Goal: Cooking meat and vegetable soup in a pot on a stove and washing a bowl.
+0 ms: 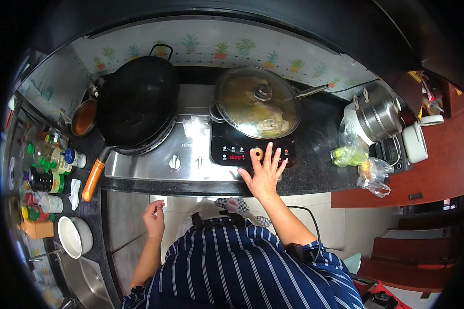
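Observation:
My right hand [265, 174] is spread over the control panel of a black induction cooker [232, 143], beside its round gold-coloured knob [258, 154]. Whether a fingertip touches the panel I cannot tell. Red digits glow on the display left of the hand. On the cooker sits a wide pot under a domed glass lid [251, 112]. Through the glass, pieces of food show in yellowish liquid. My left hand [154, 218] hangs below the counter edge with its fingers curled, and no object shows in it.
A black wok [139, 100] stands on the steel gas hob [158, 166], its wooden handle [93, 179] jutting toward the left counter. Bottles [54, 158], a white bowl [75, 236] and a sink [85, 278] line the left. Bagged vegetables [350, 154] and a steel steamer [381, 116] stand right.

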The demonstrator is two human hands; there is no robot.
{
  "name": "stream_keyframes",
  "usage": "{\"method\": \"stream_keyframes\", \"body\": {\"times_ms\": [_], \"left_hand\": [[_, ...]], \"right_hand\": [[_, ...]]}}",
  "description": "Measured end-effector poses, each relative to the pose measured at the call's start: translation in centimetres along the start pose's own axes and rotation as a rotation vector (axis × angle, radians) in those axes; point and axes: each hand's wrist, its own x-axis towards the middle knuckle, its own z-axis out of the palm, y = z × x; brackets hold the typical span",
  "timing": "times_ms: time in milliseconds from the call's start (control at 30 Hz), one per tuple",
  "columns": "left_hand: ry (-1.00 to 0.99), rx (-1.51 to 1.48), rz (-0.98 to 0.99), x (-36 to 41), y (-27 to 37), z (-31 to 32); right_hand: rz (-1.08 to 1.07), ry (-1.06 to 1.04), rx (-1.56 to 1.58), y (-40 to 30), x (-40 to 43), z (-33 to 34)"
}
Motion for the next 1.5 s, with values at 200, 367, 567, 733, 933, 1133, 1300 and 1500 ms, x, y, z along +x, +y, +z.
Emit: {"method": "stream_keyframes", "body": {"times_ms": [200, 367, 567, 733, 933, 1133, 1300, 1500], "left_hand": [[0.02, -0.013, -0.034, -0.3, -0.7, -0.6], [0.018, -0.032, -0.03, -0.3, -0.8, -0.4], [0.006, 0.005, -0.016, -0.2, -0.6, -0.4], [0.001, -0.001, -0.024, 0.0, -0.4, -0.3], [0.007, 0.001, -0.012, 0.0, -0.7, -0.4], [-0.008, -0.019, -0.011, 0.4, -0.9, 0.0], [-0.037, -0.004, 0.042, 1.2, -0.2, 0.7], [-0.087, -0.001, 0.023, 2.2, 1.2, 1.5]], "right_hand": [[-0.023, 0.003, 0.017, -0.1, 0.0, 0.1], [-0.008, -0.004, 0.005, -0.3, -0.2, 0.4], [0.003, -0.013, 0.012, -0.3, -0.2, 0.2], [0.007, 0.078, 0.123, -0.3, -0.3, -0.4], [-0.002, 0.147, 0.135, 1.7, -1.9, -0.3], [0.035, 0.172, 0.116, 3.8, -2.8, -0.7], [0.091, 0.221, 0.109, 5.0, -2.2, -1.3], [0.167, 0.312, 0.125, 7.5, -2.9, -1.6]]}}
